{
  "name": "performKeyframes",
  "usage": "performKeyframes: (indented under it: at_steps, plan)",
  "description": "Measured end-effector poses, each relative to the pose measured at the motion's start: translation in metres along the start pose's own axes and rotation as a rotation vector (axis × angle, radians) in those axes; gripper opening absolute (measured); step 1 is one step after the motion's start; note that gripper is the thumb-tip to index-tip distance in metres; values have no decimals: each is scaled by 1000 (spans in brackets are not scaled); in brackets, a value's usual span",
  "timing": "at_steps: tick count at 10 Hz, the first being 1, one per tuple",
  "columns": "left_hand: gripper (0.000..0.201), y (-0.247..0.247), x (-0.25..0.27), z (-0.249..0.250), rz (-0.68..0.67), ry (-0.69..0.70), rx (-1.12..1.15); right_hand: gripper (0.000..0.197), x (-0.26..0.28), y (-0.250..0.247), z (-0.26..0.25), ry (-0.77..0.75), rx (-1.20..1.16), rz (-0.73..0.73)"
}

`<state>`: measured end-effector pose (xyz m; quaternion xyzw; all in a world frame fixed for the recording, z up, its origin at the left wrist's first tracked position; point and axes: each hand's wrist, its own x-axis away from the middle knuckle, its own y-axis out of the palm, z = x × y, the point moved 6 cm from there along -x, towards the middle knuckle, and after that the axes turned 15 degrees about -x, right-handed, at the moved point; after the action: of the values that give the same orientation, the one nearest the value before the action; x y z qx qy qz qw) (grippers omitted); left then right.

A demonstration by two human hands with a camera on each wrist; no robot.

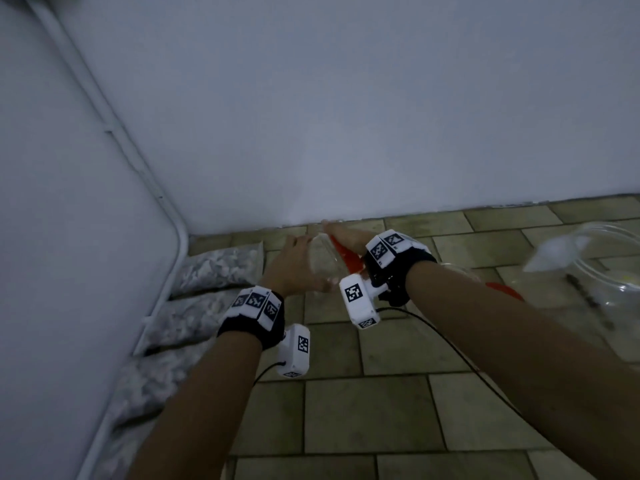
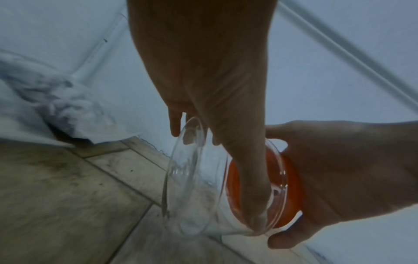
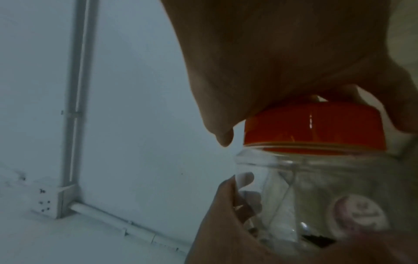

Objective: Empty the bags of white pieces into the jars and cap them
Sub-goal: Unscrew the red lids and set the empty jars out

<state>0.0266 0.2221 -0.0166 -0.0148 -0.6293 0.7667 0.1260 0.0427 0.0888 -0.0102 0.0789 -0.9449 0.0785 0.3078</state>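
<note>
Bags (image 1: 194,306) of white pieces lie in a row on the floor (image 1: 363,410), along the left wall (image 1: 69,237), one after the other; the far one sits near the corner. They look full. The floor has brownish tiles, and a white pipe (image 1: 104,116) runs along the left wall.

At the right edge of the head view there is clear plastic (image 1: 606,271) with something white on it, blurred, so I cannot tell what it is. A red lid (image 1: 504,291) lies on the floor behind the right forearm, only partly visible.

The jar (image 1: 323,259) is clear plastic and is held in the air between the two hands, near the far wall, above the floor. It is tilted on its side. In the left wrist view its bottom (image 2: 187,169) points to the left and its mouth to the right. A round sticker (image 3: 357,214) is on its side. What is inside the jar I cannot tell.

The left hand (image 1: 292,268) grasps the body of the jar, with the thumb (image 2: 248,178) along the side and the fingers (image 3: 246,196) curled around the other side. The right hand (image 1: 349,239) grasps the orange cap (image 3: 314,128), which sits on the mouth of the jar; the fingers wrap around its rim. Both wrists carry black bands with white marker blocks, and a black cable (image 1: 450,351) hangs from the right one.
</note>
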Motion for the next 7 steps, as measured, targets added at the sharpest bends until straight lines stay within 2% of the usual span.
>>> performKeyframes:
  at_steps: [1,2,4,7]
  plan:
    - [109,16,25,-3,-35,-30,-76,54,13,14,29,-17,-117,-61]
    - [103,27,46,-4,-22,-5,-90,55,9,23,53,-54,-240,-46]
    - [108,28,57,-4,-13,23,-111,58,-5,29,72,-181,-193,111]
    - [107,30,54,9,-76,88,-204,35,2,20,88,-272,-241,224]
